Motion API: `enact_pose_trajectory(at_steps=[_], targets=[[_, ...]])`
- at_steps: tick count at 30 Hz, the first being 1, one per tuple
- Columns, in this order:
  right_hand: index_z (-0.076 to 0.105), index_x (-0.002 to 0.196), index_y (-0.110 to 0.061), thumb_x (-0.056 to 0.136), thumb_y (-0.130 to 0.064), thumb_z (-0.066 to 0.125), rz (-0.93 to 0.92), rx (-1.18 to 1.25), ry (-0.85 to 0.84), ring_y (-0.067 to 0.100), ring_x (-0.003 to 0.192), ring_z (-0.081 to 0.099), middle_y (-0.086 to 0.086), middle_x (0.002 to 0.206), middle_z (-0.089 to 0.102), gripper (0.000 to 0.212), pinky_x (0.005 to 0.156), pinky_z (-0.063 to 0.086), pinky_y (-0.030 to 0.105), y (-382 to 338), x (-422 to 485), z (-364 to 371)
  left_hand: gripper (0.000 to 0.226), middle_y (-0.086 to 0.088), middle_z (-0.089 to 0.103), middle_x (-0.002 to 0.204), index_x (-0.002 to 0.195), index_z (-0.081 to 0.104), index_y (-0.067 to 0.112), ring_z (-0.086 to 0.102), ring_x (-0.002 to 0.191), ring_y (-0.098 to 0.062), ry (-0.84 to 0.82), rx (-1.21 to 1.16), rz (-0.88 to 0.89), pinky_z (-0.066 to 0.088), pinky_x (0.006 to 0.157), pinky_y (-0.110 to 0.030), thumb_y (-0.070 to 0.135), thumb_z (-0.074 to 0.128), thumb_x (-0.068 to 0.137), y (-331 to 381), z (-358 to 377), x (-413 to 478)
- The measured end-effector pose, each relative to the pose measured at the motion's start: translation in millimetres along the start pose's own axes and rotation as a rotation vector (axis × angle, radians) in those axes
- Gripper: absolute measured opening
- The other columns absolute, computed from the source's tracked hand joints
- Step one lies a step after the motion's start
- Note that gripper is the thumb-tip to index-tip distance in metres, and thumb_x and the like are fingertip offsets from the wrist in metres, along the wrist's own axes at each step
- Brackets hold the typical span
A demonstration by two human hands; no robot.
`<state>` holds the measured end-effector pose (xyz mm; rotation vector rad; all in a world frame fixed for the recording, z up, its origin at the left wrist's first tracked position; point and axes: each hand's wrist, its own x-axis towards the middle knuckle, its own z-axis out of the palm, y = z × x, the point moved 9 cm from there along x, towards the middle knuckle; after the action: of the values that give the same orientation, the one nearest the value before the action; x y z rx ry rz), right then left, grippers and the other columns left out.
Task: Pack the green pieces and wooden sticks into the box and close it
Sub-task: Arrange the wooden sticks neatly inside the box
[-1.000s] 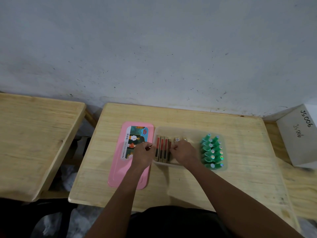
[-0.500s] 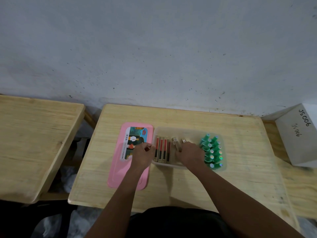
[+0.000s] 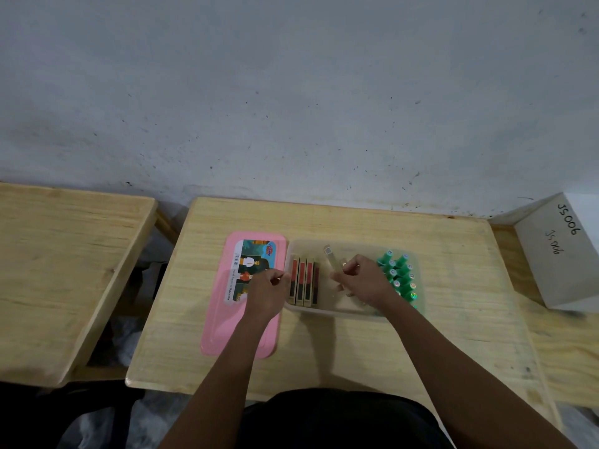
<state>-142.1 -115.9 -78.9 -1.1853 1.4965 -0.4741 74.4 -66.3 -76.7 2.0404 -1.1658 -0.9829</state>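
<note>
A clear plastic box (image 3: 337, 311) lies open on the wooden table. Several wooden sticks with red faces (image 3: 303, 283) lie side by side at its left end. Several green pieces (image 3: 399, 276) stand packed at its right end. My right hand (image 3: 364, 281) is over the middle of the box and grips two loose wooden sticks (image 3: 334, 264), tilted up. My left hand (image 3: 267, 291) pinches the box's left rim, its fingers curled. The pink lid (image 3: 241, 296) with a picture label lies flat just left of the box, partly under my left arm.
The table (image 3: 453, 335) has bare wood in front of and right of the box. A white carton (image 3: 562, 251) marked JS006 sits at the far right. A second wooden table (image 3: 61, 270) stands to the left across a gap. A grey wall rises behind.
My right hand has shifted right from the red-faced sticks to the box's middle and lifted two loose sticks to a tilt. My left hand has stayed at the box's left rim.
</note>
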Motion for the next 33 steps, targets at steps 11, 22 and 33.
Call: enact_pose_trajectory(at_steps=[11,22,33], targets=[[0.051,0.064,-0.024,0.072,-0.009,0.08,-0.109,-0.305,0.092,0.013,0.065,0.051,-0.004,0.069,0.055,0.034,0.06,0.042,0.024,5.2,4.5,3.5,0.024,-0.002,0.064,0.083,0.105,0.069,0.004,0.056,0.073,-0.009,0.017,0.002,0.003,0.043,0.067,-0.02,0.021,0.056,0.094,0.0,-1.0,-0.4],[0.057,0.088,-0.015,0.087,-0.023,0.07,-0.065,-0.145,0.057,0.02,0.073,0.064,0.01,0.087,0.068,0.015,0.063,0.05,0.026,9.8,6.5,8.1,0.024,-0.002,0.063,0.084,0.106,0.068,0.003,0.056,0.075,-0.01,0.015,0.011,0.005,0.042,0.069,-0.02,0.02,0.055,0.094,0.5,-1.0,-0.8],[0.058,0.11,-0.006,0.103,-0.027,0.036,0.217,0.185,-0.099,0.009,0.046,0.032,0.002,0.068,0.049,0.031,0.044,0.026,0.023,29.1,2.4,20.2,0.018,0.001,0.061,0.072,0.091,0.069,0.006,0.056,0.068,-0.011,0.012,-0.022,0.004,0.043,0.066,-0.023,0.017,0.055,0.093,2.3,-0.8,-2.4]])
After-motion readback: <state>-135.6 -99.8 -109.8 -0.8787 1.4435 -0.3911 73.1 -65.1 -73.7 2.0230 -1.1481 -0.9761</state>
